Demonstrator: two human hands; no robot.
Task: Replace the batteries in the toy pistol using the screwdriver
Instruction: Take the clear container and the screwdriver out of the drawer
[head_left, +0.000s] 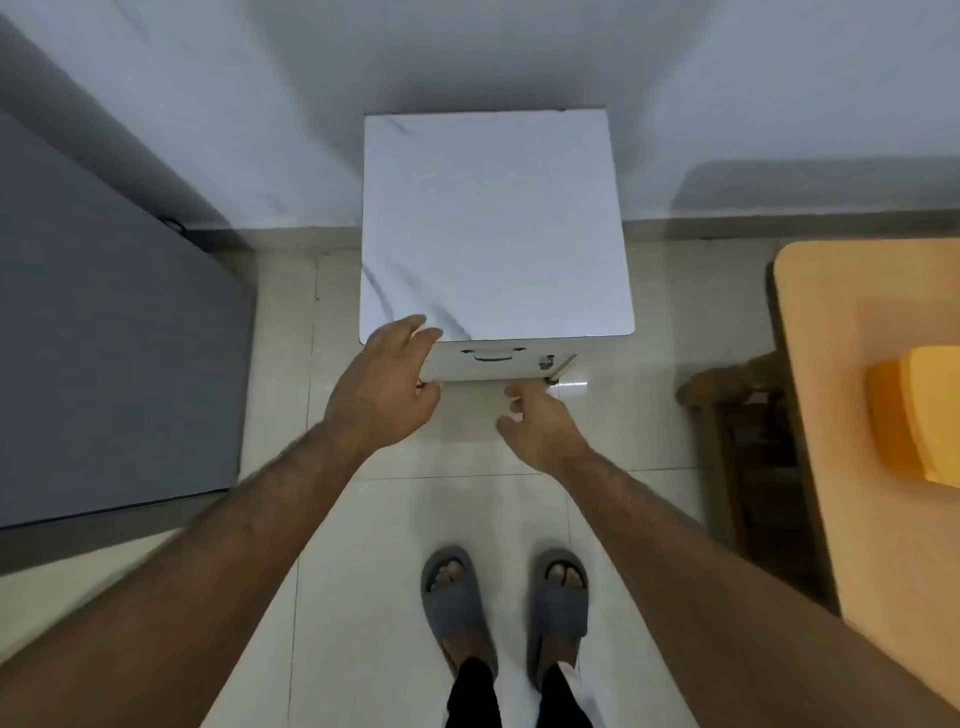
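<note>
two empty hands, left hand (382, 382) and right hand (540, 423), fingers spread, near white cabinet (493, 223).

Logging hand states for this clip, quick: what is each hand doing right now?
Left hand: open, empty, fingers at the near left corner of the white marble-top cabinet.
Right hand: open, empty, below the cabinet's drawer handle.

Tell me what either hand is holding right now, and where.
Nothing. The left hand and right hand are both open and empty, reaching toward the white cabinet.
</note>
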